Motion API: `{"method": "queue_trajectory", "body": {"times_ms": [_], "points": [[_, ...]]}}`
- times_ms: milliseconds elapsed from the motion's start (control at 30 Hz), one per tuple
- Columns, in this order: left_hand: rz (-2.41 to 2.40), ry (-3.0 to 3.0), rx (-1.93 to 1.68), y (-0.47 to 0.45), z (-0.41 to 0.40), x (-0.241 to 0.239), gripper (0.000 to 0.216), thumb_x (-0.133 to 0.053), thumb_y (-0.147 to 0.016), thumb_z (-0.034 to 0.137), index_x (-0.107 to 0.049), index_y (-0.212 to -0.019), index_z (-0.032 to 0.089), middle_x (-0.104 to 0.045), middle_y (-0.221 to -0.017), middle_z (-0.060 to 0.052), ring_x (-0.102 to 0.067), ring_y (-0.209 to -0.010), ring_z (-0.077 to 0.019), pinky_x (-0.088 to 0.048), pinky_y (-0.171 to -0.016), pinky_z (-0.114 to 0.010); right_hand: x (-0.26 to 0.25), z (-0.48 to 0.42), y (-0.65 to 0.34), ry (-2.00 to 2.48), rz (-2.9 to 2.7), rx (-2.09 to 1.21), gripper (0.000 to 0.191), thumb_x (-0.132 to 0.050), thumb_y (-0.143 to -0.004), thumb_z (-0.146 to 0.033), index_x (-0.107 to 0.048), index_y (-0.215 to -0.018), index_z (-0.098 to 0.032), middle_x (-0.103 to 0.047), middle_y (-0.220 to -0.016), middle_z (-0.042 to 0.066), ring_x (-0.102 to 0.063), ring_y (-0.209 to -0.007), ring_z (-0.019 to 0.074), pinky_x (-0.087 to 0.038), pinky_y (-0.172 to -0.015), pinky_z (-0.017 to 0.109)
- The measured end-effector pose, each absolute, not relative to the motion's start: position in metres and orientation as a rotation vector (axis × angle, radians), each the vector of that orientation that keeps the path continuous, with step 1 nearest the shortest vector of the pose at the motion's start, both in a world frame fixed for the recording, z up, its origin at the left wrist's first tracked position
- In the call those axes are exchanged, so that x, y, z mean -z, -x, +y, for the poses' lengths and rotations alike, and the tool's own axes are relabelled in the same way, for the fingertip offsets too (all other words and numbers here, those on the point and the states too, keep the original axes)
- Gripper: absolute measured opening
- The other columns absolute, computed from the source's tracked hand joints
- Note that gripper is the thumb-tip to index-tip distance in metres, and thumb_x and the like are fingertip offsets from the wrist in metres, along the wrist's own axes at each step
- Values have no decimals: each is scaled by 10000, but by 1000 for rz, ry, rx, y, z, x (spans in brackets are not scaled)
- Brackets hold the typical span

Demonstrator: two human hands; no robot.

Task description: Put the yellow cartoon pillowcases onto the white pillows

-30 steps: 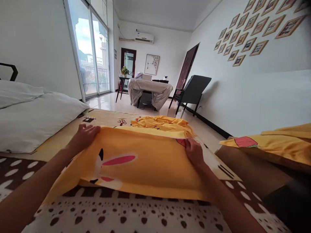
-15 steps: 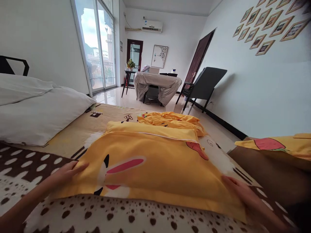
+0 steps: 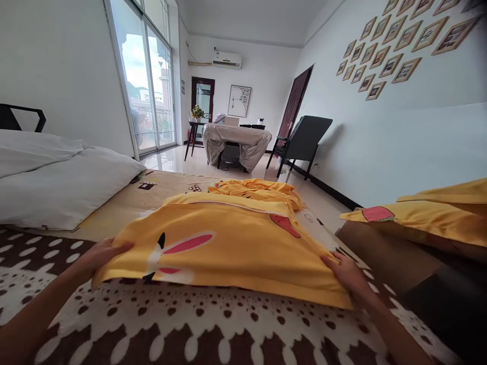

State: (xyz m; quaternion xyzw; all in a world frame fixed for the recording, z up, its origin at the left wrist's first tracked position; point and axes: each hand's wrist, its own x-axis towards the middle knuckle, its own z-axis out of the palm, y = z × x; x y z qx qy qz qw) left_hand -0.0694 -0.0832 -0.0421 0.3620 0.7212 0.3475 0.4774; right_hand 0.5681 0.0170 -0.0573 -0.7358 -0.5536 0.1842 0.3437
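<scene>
A yellow pillowcase [image 3: 228,248] with a rabbit and carrot print lies on the bed in front of me, a pillow inside it. My left hand [image 3: 99,252] grips its near left corner, fingers tucked under the edge. My right hand [image 3: 347,275] holds the near right corner, fingers closed on the fabric. The near edge of the pillowcase is lifted slightly off the patterned bed sheet [image 3: 198,329].
A white duvet [image 3: 57,177] lies at the left. Crumpled yellow fabric [image 3: 258,190] sits behind the pillowcase. Another yellow pillow [image 3: 426,213] rests at the right on a dark surface. A chair [image 3: 304,142] and a covered table [image 3: 236,139] stand across the room.
Both hands moved from the far edge of the pillowcase to its near corners and now grip and lift them slightly.
</scene>
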Motion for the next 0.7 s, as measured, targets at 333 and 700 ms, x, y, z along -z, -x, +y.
{"method": "queue_trajectory", "body": {"times_ms": [333, 700], "points": [[1832, -1139, -621, 97, -83, 79, 405, -769, -484, 433, -671, -771, 165, -723, -710, -49, -686, -723, -299, -529, -591, -312, 73, -24, -582, 1772, -1477, -1067, 339, -693, -496, -498, -640, -616, -185, -701, -698, 78, -642, -665, 246, -493, -563, 290], [1944, -1212, -817, 86, -88, 74, 584, -767, -481, 526, -674, -909, 140, -715, -868, -91, -667, -804, -277, -492, -599, -263, 80, -11, -573, 1695, -1493, -617, 314, -562, -542, -404, -620, -757, -183, -714, -778, 65, -647, -766, 268, -495, -599, 276]]}}
